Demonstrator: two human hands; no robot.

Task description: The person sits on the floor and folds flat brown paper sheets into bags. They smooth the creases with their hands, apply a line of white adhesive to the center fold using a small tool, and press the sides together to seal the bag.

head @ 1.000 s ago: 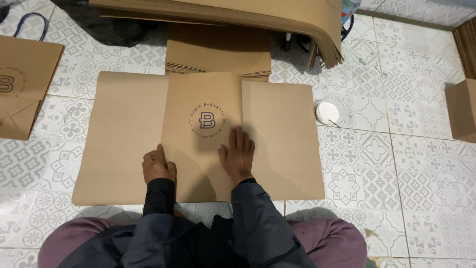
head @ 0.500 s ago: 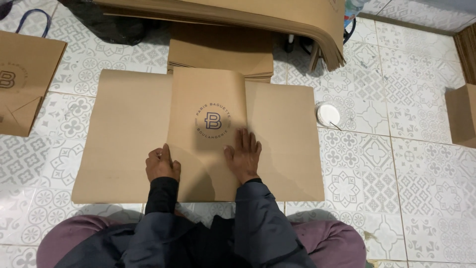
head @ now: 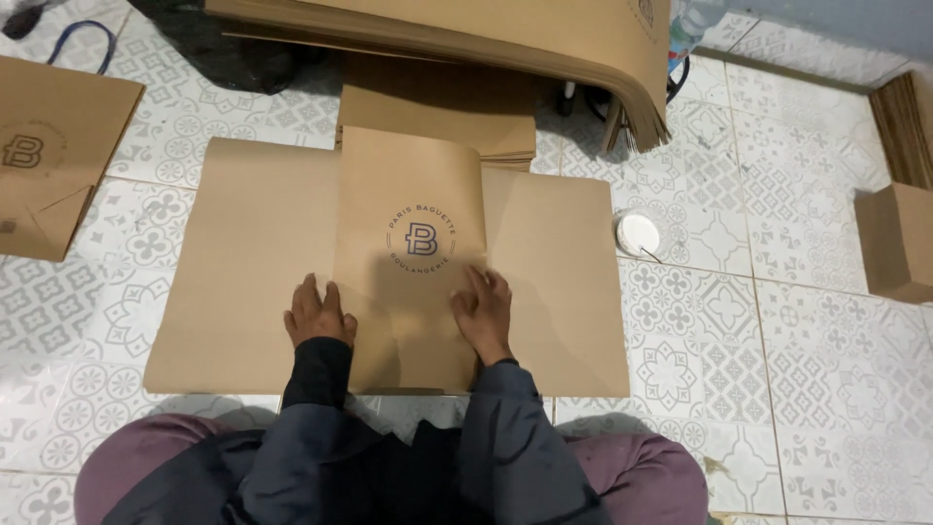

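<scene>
A large brown paper sheet [head: 243,253] lies flat on the tiled floor in front of me. On its middle rests a narrower brown panel [head: 408,194] with a round printed emblem. My left hand [head: 317,313] presses flat on the panel's left edge. My right hand [head: 483,309] lies flat at the panel's right edge, fingers spread. Both hands press down and hold nothing.
A thick curved stack of brown sheets [head: 544,39] hangs over the far side, with a lower flat stack [head: 437,102] beneath it. A finished paper bag [head: 49,156] lies at left. A small white round lid [head: 638,233] and a cardboard box [head: 894,243] sit at right.
Both hands have slid slightly toward me and apart along the panel's edges; the right hand moved from the panel's middle to its right edge.
</scene>
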